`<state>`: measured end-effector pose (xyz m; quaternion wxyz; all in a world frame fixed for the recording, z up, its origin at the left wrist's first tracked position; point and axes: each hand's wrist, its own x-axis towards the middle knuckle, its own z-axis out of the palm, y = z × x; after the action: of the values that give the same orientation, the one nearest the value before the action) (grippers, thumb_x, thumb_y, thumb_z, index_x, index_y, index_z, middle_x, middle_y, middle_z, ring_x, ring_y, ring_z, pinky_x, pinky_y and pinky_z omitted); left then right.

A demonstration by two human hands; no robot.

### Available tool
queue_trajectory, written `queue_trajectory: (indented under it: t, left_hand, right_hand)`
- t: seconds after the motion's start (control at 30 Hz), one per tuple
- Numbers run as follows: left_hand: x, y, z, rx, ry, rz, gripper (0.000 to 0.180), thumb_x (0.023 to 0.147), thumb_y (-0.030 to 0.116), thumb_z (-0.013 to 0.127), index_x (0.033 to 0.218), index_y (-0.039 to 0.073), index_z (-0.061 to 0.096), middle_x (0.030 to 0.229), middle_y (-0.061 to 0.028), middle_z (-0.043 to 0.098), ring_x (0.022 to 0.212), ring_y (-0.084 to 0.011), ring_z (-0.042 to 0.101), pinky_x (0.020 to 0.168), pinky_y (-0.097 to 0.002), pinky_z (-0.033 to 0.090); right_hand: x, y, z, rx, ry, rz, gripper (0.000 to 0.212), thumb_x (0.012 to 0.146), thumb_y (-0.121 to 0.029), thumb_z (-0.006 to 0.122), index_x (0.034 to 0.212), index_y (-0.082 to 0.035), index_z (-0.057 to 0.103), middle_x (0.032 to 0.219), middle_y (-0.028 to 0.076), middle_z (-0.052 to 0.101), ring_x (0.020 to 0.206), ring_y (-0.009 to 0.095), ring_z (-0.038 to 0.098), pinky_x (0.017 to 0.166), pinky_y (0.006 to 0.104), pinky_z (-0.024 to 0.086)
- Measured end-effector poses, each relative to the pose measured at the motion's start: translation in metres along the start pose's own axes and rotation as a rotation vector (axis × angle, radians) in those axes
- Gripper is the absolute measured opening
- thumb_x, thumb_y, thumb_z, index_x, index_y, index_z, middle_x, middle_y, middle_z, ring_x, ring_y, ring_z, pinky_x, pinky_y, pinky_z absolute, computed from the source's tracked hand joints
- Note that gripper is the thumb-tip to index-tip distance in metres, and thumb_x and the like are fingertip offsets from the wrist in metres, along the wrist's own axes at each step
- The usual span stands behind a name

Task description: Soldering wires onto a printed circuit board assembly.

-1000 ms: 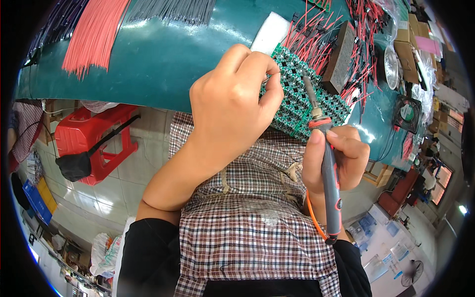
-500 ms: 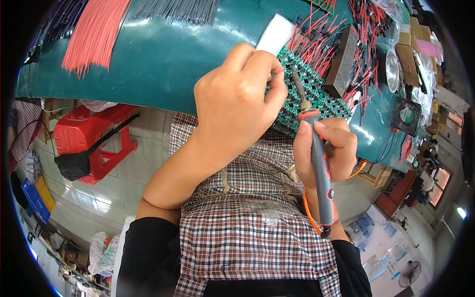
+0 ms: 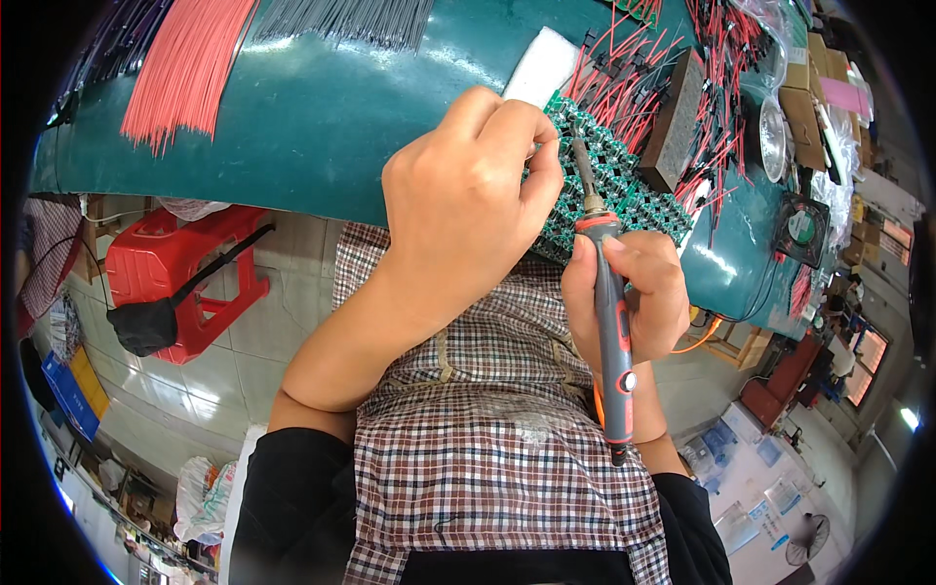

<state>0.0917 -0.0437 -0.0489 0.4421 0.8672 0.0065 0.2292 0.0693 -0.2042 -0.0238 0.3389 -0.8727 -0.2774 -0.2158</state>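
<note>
My right hand [image 3: 639, 292] is wrapped round the handle of a grey and red soldering iron [image 3: 612, 331]. The iron's metal tip points up and away, over a panel of small green circuit boards [image 3: 609, 175] at the table's near edge. My left hand [image 3: 473, 185] is closed in a pinch at the panel's left side. What its fingertips hold, if anything, is hidden behind the hand. Just beyond the left fingers lies a white pad [image 3: 542, 66]. Red and black wires [image 3: 619, 93] with small dark ends lie behind the panel.
A dark rectangular block [image 3: 673, 122] stands right of the boards, near a round metal dish [image 3: 770, 136] and a small fan [image 3: 801, 229]. Bundles of red wires [image 3: 185, 73] and black wires [image 3: 346, 19] lie at the far left. A red stool [image 3: 185, 273] stands below the table.
My right hand and the soldering iron have shifted slightly left, and the handle now stands more upright. My left hand has barely moved.
</note>
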Motion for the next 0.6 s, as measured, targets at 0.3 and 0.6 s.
queue_trajectory:
  t: [0.3, 0.6]
  left_hand:
    - [-0.001, -0.0021, 0.0028, -0.037, 0.02, -0.003, 0.009, 0.079, 0.005, 0.077, 0.084, 0.009, 0.071, 0.078, -0.0001, 0.064, 0.046, -0.0091, 0.049, 0.043, -0.0261, 0.037]
    - [-0.0014, -0.001, 0.0012, -0.015, -0.016, 0.008, 0.009, 0.079, 0.008, 0.075, 0.081, 0.01, 0.066, 0.079, -0.0032, 0.06, 0.059, -0.0227, 0.063, 0.052, -0.0355, 0.05]
  right_hand:
    - [0.0048, -0.0007, -0.0006, 0.055, 0.01, 0.035, 0.033, 0.071, 0.004, 0.082, 0.093, -0.002, 0.059, 0.074, 0.01, 0.061, 0.058, 0.022, 0.061, 0.051, 0.0315, 0.05]
    - [0.0106, -0.0042, -0.002, 0.039, -0.004, 0.037, 0.032, 0.073, 0.005, 0.082, 0.092, -0.003, 0.057, 0.071, 0.009, 0.058, 0.056, 0.022, 0.058, 0.049, 0.0311, 0.047]
